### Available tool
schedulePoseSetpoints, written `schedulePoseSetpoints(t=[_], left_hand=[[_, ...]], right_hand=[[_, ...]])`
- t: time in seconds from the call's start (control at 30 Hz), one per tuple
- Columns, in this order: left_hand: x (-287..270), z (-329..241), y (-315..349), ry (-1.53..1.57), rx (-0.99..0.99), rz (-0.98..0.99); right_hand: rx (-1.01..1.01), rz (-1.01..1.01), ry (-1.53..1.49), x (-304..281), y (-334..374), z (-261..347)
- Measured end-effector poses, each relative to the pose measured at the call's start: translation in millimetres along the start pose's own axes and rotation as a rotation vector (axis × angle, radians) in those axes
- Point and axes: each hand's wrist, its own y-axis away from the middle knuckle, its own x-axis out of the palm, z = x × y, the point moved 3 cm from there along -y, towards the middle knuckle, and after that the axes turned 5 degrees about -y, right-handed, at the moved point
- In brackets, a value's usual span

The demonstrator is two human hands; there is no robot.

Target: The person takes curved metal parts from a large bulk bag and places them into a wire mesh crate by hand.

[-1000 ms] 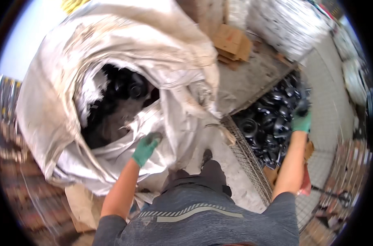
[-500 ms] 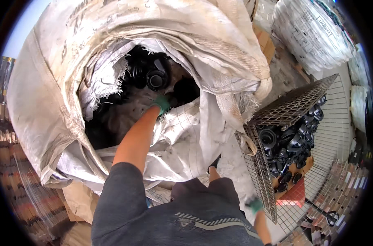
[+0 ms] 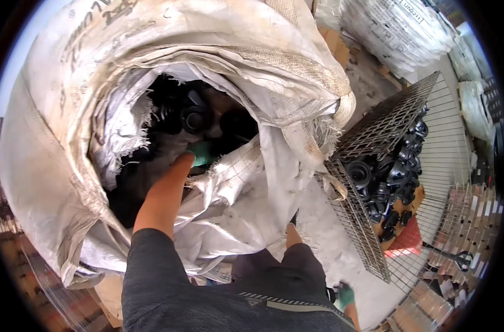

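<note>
A large off-white woven bulk bag [image 3: 47, 138] with a frayed opening fills the left and middle. My left hand [image 3: 200, 153], in a green glove, reaches down through this opening. Just beyond it lies a glossy black part [image 3: 195, 120] with a round hollow end, among other black pieces in shadow. The fingers of my left hand are lost in the dark, so its grip does not show. Low at the right, beside my hip, hangs my gloved right hand [image 3: 346, 296]. It is closed on a small black part [image 3: 333, 291], whose exact kind is unclear.
To the right stands a wire mesh cage [image 3: 390, 124] holding several black parts [image 3: 393, 177], with cardboard and a red piece [image 3: 405, 239] inside. Wrapped white sacks [image 3: 398, 36] are behind it. Stacked brown material [image 3: 36, 271] lies at the lower left, and a black handle [image 3: 463, 259] juts out beyond the cage.
The whole view has shifted, with the bag now farther left. My left hand stays inside the bag near the same black part. My right hand is a little lower at my side.
</note>
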Motion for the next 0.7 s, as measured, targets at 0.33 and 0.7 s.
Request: schedulePoseSetpoints(t=[0.33,0.7], left_hand=[[-101.3,-141.1,232.0,0.993,-0.372,-0.623],[-140.6,-354.3,118.4,0.181,0.623,-0.195]], right_hand=[[-0.562,0.689,0.828,368.6,49.7,166.3],[-0.994,1.340,0.797,343.4,96.8,202.7]])
